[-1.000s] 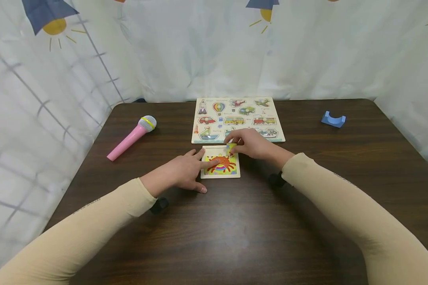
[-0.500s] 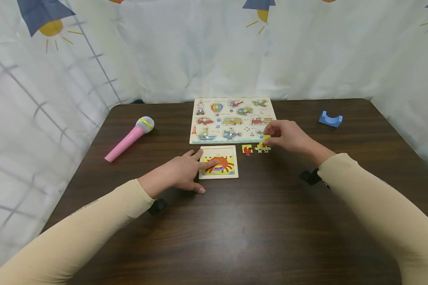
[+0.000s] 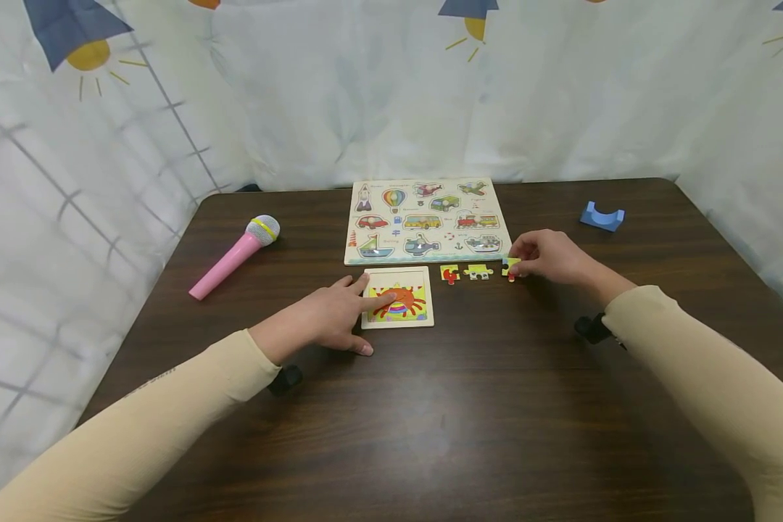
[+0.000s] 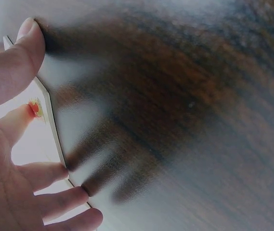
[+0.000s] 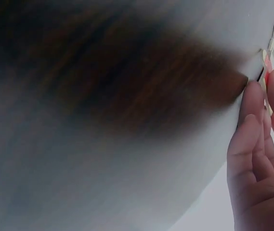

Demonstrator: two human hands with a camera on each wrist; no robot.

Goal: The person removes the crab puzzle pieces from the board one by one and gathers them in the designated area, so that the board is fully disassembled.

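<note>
Orange crab puzzle (image 3: 406, 297), clearest in head view

There are three loose pieces (image 3: 449, 274) (image 3: 478, 272) (image 3: 509, 267), two puzzles (image 3: 409, 299) (image 3: 427, 221), two hands (image 3: 329, 317) (image 3: 554, 257), one microphone (image 3: 236, 255), one block (image 3: 602, 218).

Yellow-and-red puzzle piece (image 3: 509, 269), pink-handled microphone (image 3: 236, 255), blue block (image 3: 602, 220)

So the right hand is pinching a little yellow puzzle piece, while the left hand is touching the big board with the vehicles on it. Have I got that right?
Not quite: the left hand is touching the small crab puzzle, not the vehicle board, as the head view shows. The right hand does pinch a yellow puzzle piece.
</note>
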